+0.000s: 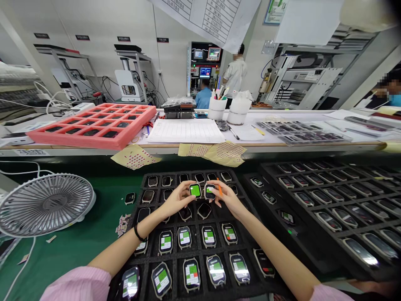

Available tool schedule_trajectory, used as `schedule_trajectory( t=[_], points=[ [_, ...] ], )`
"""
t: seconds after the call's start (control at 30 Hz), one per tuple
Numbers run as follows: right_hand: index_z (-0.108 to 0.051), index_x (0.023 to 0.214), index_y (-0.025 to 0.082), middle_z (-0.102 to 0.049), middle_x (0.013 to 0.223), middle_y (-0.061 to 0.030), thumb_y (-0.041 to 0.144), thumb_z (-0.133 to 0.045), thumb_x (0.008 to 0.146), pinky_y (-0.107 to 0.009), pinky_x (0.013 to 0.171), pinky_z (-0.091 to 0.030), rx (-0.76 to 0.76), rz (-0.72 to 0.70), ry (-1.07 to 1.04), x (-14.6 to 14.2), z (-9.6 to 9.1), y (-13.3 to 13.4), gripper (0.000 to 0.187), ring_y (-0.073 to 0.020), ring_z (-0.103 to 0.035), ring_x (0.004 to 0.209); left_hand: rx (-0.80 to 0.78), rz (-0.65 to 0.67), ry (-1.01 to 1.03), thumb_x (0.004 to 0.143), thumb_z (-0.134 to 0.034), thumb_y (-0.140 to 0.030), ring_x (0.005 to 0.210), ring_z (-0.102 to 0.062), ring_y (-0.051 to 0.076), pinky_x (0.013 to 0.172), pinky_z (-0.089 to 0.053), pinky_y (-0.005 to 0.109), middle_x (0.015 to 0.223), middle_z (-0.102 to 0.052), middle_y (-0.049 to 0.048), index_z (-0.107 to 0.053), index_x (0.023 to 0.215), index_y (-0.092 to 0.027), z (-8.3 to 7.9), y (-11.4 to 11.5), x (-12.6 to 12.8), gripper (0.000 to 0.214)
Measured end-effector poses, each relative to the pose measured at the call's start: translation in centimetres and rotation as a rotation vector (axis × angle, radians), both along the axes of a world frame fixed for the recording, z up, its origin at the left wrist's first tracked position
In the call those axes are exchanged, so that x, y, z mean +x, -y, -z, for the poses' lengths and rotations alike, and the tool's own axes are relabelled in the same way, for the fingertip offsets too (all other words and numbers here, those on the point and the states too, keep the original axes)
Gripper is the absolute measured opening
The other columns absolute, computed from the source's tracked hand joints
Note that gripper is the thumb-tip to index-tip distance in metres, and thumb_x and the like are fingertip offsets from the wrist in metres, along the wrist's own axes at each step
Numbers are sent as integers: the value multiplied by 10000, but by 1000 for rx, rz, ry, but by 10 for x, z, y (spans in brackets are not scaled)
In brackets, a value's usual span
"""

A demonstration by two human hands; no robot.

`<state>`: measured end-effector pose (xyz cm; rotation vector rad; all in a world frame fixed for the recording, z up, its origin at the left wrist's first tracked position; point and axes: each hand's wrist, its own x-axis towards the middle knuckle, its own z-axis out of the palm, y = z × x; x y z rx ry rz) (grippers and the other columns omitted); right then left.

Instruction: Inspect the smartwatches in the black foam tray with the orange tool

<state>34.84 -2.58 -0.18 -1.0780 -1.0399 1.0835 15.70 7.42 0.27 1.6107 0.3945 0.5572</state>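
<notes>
We hold two small watch faces over the far part of a black tray (177,272). The green-screen watch (195,191) is on the left, and the other watch (209,192) is just beside it on the right. The tray has many little boxes, and lots of them have a watch face inside. Many of the near ones glow green and white.

The tray sits on a green table (105,205). On the left we see a round white fan (46,205). On the right is a bigger black tray (300,232) full of watch faces. On the far side is a shelf (282,149), with a pink foam tray (122,140) on its left and white pots (217,108) near its middle. Far back in the room, a person in white (235,75) stands near a person in blue (203,98).

Our left hand (176,202) pinches the green-screen watch by its left side, thumb on the near side. Our right hand (227,198) grips the other watch, with the thumb over its screen. A thin orange thing (219,186) is by our right fingers, but we cannot tell if they hold it. Both arms reach in from the near corners.
</notes>
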Motion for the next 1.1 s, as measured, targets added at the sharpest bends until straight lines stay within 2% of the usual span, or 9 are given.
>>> schedule_trajectory(
  t=[0.1, 0.23, 0.37, 0.47, 0.53, 0.6, 0.83, 0.97, 1.1],
  points=[
    [-609, 1059, 221, -583, 816, -12, 370, -640, 799, -186, 367, -361, -7, 10, -6, -1, -2, 1, 301, -127, -615, 591, 5, -6, -8, 788, -653, -364, 812, -544, 133, 479, -401, 157, 1135, -542, 80, -463, 1182, -218, -2, 1, 0, 461],
    [-607, 1066, 217, -582, 830, -16, 384, -638, 796, -186, 370, -360, -17, 9, 5, -2, -3, 1, 319, -126, -617, 589, -13, -76, -25, 855, -521, -487, 637, -479, 80, 421, -350, 157, 1048, -567, 64, -533, 1115, -194, -3, -1, 0, 392],
    [-609, 1061, 216, -563, 788, -3, 380, -642, 792, -186, 371, -361, -20, 8, 12, -2, -2, 2, 317, -128, -615, 586, 10, -93, -33, 863, -503, -488, 547, -431, 53, 409, -332, 160, 971, -581, 45, -550, 1080, -186, -2, -3, 0, 374],
    [-611, 1050, 215, -565, 808, -5, 385, -635, 794, -184, 369, -361, -24, 17, 7, -4, -2, 1, 307, -120, -610, 578, 53, -23, -21, 824, -591, -400, 699, -550, 102, 480, -407, 173, 1059, -578, 68, -498, 1147, -204, -3, 0, -1, 389],
    [-609, 1049, 212, -570, 807, -7, 397, -623, 800, -183, 369, -363, -37, 20, 7, -6, -3, 0, 311, -118, -608, 573, 139, 33, -25, 779, -654, -296, 869, -591, 156, 584, -469, 206, 1141, -564, 90, -453, 1198, -215, -6, 5, -1, 472],
    [-603, 1058, 210, -572, 791, -7, 417, -608, 805, -183, 369, -367, -60, 12, 15, -10, -2, -1, 327, -121, -606, 571, 276, 40, -60, 773, -644, -222, 907, -599, 176, 650, -497, 247, 1152, -567, 97, -447, 1211, -213, -10, 9, -2, 481],
    [-559, 1168, 225, -562, 833, -13, 456, -543, 846, -209, 396, -394, -48, -2, 152, -28, 3, 2, 397, -95, -528, 528, 915, -157, -133, 741, -659, -173, 1088, -522, 252, 912, -475, 405, 1138, -546, 102, -549, 1128, -195, -11, 12, -1, 403],
    [-515, 1252, 258, -609, 959, -31, 401, -603, 824, -222, 465, -431, -35, -8, 260, -34, -2, 7, 460, -101, -550, 583, 1026, -155, -144, 691, -658, -85, 1063, -535, 258, 910, -472, 425, 1155, -568, 105, -555, 1137, -189, -8, 10, -1, 469],
    [-545, 1229, 263, -643, 1090, -47, 337, -715, 739, -325, 813, -504, -36, -101, 125, -29, -12, 10, 523, -189, -624, 938, 944, -145, -25, 656, -719, -138, 1081, -524, 257, 934, -457, 421, 1139, -567, 103, -590, 1104, -199, -12, 14, -2, 471]
  ],
)
